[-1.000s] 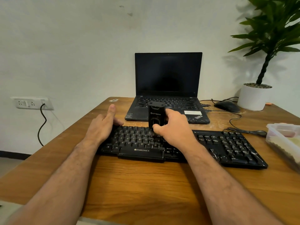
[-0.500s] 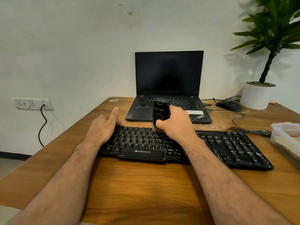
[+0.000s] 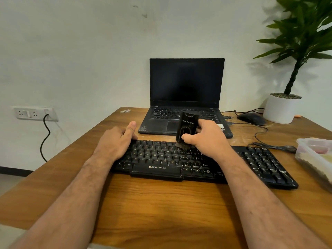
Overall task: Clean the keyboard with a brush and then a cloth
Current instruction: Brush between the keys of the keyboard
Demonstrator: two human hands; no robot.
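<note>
While the left hand (image 3: 115, 142) lies flat, fingers together, pinning the far left corner of the keyboard (image 3: 179, 159), the right hand (image 3: 206, 139) pinches the brush (image 3: 186, 127) upright, bristles touching the far key rows near the middle. It looks light and rigid, its bristles soft; gripping low on the casing should give control.

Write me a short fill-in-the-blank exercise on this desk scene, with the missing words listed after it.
1. The right hand holds a black ____ upright, bristles down on the keyboard.
2. The left hand rests on the keyboard's ____ end.
3. Behind the keyboard stands an open ____ with a dark screen.
4. The mouse lies beside a white ____ holding a plant.

Missing words: brush; left; laptop; pot
</note>
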